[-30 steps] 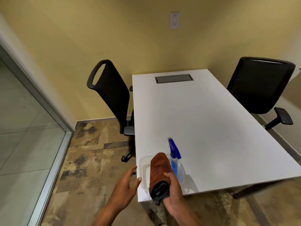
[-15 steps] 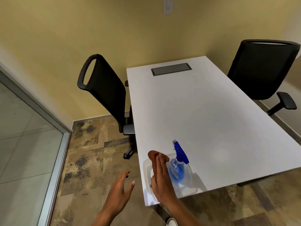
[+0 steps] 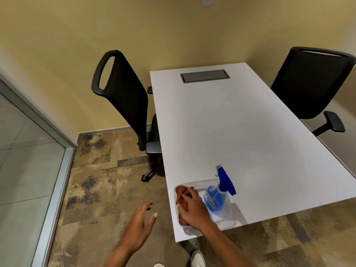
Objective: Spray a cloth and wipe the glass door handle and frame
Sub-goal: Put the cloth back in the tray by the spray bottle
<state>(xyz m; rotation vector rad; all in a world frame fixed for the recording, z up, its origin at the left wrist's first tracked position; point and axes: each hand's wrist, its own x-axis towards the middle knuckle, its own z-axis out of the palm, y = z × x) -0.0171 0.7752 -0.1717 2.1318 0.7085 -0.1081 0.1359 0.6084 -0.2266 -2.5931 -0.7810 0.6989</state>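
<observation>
A clear plastic tub (image 3: 228,223) sits at the near left corner of the white table (image 3: 231,122). In it lies a brown cloth (image 3: 180,190), with my right hand (image 3: 194,211) resting on top and its fingers curled over the cloth. A clear spray bottle of blue liquid with a blue trigger head (image 3: 218,198) leans in the tub just right of that hand. My left hand (image 3: 140,226) hovers open over the carpet, left of the table corner. A glass panel with a metal frame (image 3: 57,189) runs along the left; no door handle is in view.
A black office chair (image 3: 125,97) stands at the table's left side and another (image 3: 312,81) at its right. A grey cable hatch (image 3: 205,75) is set in the far end of the table. My white shoes (image 3: 197,258) show at the bottom edge.
My right hand has lowered the brown cloth from above the table edge into the tub. The left hand has stayed open beside the table. My view has moved nearer and tilted down.
</observation>
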